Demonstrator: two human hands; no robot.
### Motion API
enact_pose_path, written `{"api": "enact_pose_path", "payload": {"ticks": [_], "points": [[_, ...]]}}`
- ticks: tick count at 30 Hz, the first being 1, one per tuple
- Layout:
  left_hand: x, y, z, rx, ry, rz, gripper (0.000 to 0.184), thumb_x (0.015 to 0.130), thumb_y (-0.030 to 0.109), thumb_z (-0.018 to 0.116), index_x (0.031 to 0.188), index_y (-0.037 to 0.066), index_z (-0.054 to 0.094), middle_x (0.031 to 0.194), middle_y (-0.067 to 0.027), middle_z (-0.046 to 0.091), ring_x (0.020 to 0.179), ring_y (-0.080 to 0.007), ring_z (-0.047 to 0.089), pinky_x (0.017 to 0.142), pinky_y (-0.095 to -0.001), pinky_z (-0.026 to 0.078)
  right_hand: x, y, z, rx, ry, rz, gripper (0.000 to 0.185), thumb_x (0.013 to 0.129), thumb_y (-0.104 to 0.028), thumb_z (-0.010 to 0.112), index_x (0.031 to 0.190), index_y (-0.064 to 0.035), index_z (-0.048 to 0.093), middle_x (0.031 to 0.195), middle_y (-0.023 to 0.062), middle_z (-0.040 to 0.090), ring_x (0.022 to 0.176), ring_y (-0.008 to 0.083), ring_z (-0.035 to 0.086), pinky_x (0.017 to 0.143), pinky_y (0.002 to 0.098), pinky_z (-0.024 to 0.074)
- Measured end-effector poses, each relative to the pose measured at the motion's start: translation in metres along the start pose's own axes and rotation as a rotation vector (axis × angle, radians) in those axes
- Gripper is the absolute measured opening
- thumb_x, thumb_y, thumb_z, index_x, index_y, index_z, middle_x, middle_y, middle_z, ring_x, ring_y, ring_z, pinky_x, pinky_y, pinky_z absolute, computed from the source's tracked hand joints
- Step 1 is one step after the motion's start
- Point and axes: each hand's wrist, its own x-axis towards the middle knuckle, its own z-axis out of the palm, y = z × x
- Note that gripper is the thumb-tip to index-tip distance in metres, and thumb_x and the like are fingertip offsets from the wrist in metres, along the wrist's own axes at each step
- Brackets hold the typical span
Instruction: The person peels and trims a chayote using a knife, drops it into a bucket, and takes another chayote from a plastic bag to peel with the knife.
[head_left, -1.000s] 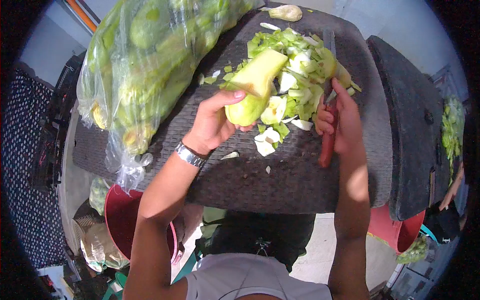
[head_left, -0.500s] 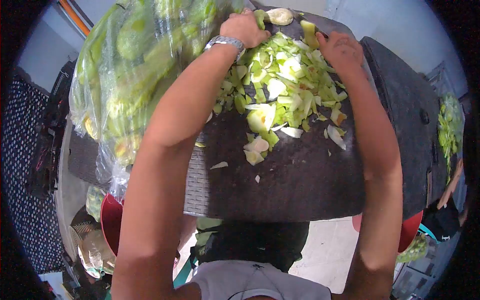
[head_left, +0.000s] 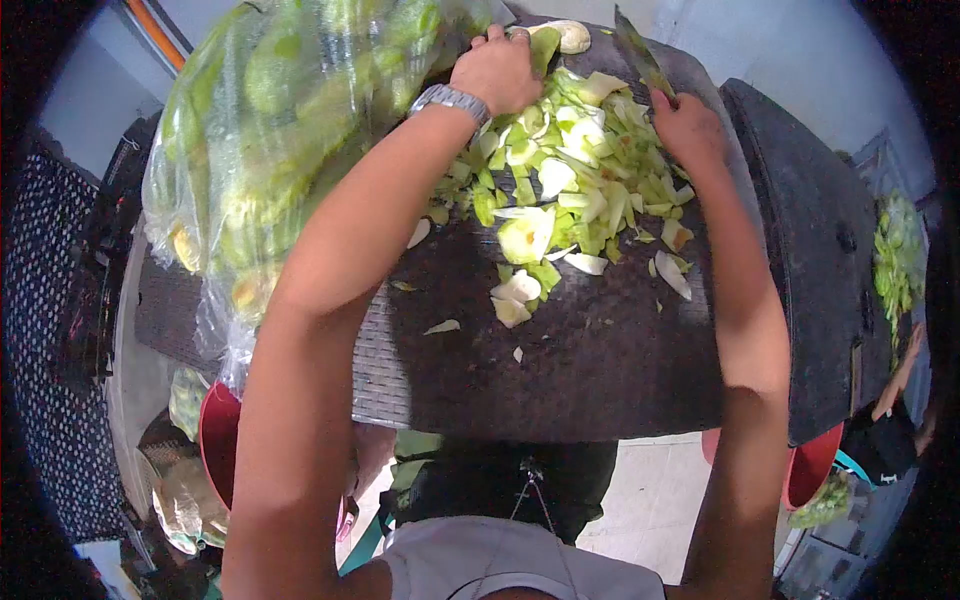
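Up swings the knife (head_left: 642,55) into clearer view than half a second ago, gripped in the right hand (head_left: 690,128), blade toward the desk's (head_left: 560,390) far edge! Left hand (head_left: 498,75) curls beside a green piece (head_left: 545,48), hold impossible to tell; peelings (head_left: 580,190) heap mid-desk, right of the bulging bag (head_left: 270,150).

peels (head_left: 585,150): pale green, white | knife (head_left: 638,50): grey blade | bag (head_left: 222,120): clear | fruit (head_left: 275,80): green | watch (head_left: 450,98): silver | table (head_left: 560,380): dark brown, woven | bucket (head_left: 218,440): red | pipe (head_left: 155,35): orange | shirt (head_left: 480,548): white | cloth (head_left: 65,340): dark, pale-spotted
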Motion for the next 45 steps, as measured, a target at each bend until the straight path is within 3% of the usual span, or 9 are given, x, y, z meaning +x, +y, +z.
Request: {"api": "enact_pose_path", "payload": {"ticks": [5, 13, 15, 19, 21, 24, 29, 34, 45], "points": [[-0.079, 0.016, -0.062, -0.155, 0.048, 0.099, 0.049, 0.093, 0.033, 0.064, 0.126, -0.003, 0.059, 0.119, -0.0313, 0.06, 0.108, -0.0464, 0.063, 0.094, -0.0507, 0.053, -0.035, 0.029, 0.005, 0.137, 0.05, -0.102, 0.043, 0.099, -0.037, 0.055, 0.123, -0.0023, 0.058, 0.11, 0.0287, 0.069, 0.107, 0.047, 0.066, 0.091, 0.0561, 0.051], [-0.228, 0.058, -0.16, -0.377, -0.423, 0.418, 0.031, 0.091, 0.027, 0.069, 0.11, 0.004, 0.065, 0.094, -0.0179, 0.064, 0.089, -0.0395, 0.066, 0.079, -0.0484, 0.054, -0.146, 0.001, -0.003, 0.43, 0.041, -0.272, 0.028, 0.098, -0.022, 0.06, 0.118, -0.0055, 0.052, 0.102, 0.0244, 0.07, 0.095, 0.0456, 0.069, 0.08, 0.0543, 0.0519], [-0.254, 0.054, -0.185, -0.437, -0.349, 0.469, 0.027, 0.09, 0.026, 0.072, 0.105, 0.004, 0.066, 0.095, -0.016, 0.068, 0.087, -0.037, 0.068, 0.076, -0.0466, 0.056, -0.156, -0.003, -0.004, 0.357, 0.067, -0.164, 0.028, 0.097, -0.023, 0.062, 0.118, -0.0064, 0.053, 0.102, 0.0218, 0.071, 0.093, 0.0427, 0.07, 0.079, 0.052, 0.0525], [-0.297, 0.006, -0.225, -0.453, 0.043, 0.108, 0.017, 0.09, 0.018, 0.07, 0.098, 0.003, 0.073, 0.093, -0.0141, 0.074, 0.083, -0.0301, 0.072, 0.075, -0.0375, 0.057, -0.157, 0.009, -0.023, 0.222, 0.105, -0.049, 0.028, 0.096, -0.026, 0.065, 0.115, -0.0073, 0.059, 0.1, 0.016, 0.073, 0.091, 0.0357, 0.071, 0.079, 0.0476, 0.0535], [-0.314, -0.036, -0.225, -0.387, 0.388, -0.438, 0.021, 0.096, 0.018, 0.067, 0.107, 0.001, 0.074, 0.095, -0.0105, 0.075, 0.086, -0.015, 0.069, 0.078, -0.0311, 0.054, -0.148, 0.027, -0.019, 0.27, 0.194, 0.037, 0.029, 0.094, -0.029, 0.067, 0.113, -0.0078, 0.062, 0.098, 0.0137, 0.073, 0.091, 0.034, 0.072, 0.079, 0.0469, 0.0539], [-0.339, -0.148, -0.209, -0.079, 0.63, -0.74, 0.04, 0.098, 0.035, 0.066, 0.121, 0.002, 0.07, 0.1, -0.0139, 0.073, 0.093, -0.0196, 0.068, 0.087, -0.0335, 0.051, -0.128, 0.059, 0.0, 0.356, 0.292, 0.11, 0.031, 0.092, -0.034, 0.07, 0.11, -0.0087, 0.064, 0.094, 0.0111, 0.073, 0.089, 0.0328, 0.072, 0.078, 0.0457, 0.0544], [-0.343, -0.223, -0.176, -0.158, 0.195, -0.929, 0.053, 0.091, 0.048, 0.068, 0.107, -0.003, 0.067, 0.098, -0.0189, 0.074, 0.092, -0.0304, 0.071, 0.084, -0.0398, 0.052, -0.125, 0.064, -0.002, 0.288, 0.25, 0.115, 0.036, 0.089, -0.039, 0.074, 0.109, -0.0103, 0.065, 0.089, 0.0089, 0.073, 0.086, 0.0319, 0.072, 0.077, 0.0442, 0.0547], [-0.329, -0.242, -0.154, 0.057, 0.369, -0.776, 0.038, 0.087, 0.026, 0.064, 0.107, -0.005, 0.062, 0.101, -0.0297, 0.07, 0.1, -0.047, 0.068, 0.085, -0.0481, 0.052, -0.137, 0.049, -0.013, 0.259, 0.179, 0.087, 0.039, 0.085, -0.043, 0.078, 0.107, -0.0119, 0.065, 0.089, 0.0078, 0.073, 0.085, 0.0309, 0.073, 0.077, 0.0446, 0.0545], [-0.342, -0.207, -0.188, -0.058, 0.345, -0.891, 0.056, 0.08, 0.034, 0.074, 0.12, -0.004, 0.066, 0.095, -0.0211, 0.074, 0.088, -0.0278, 0.074, 0.079, -0.0375, 0.054, -0.138, 0.047, -0.014, 0.275, 0.12, 0.109, 0.041, 0.084, -0.042, 0.079, 0.106, -0.0106, 0.064, 0.092, 0.0085, 0.075, 0.088, 0.0318, 0.073, 0.079, 0.045, 0.0548]]}}
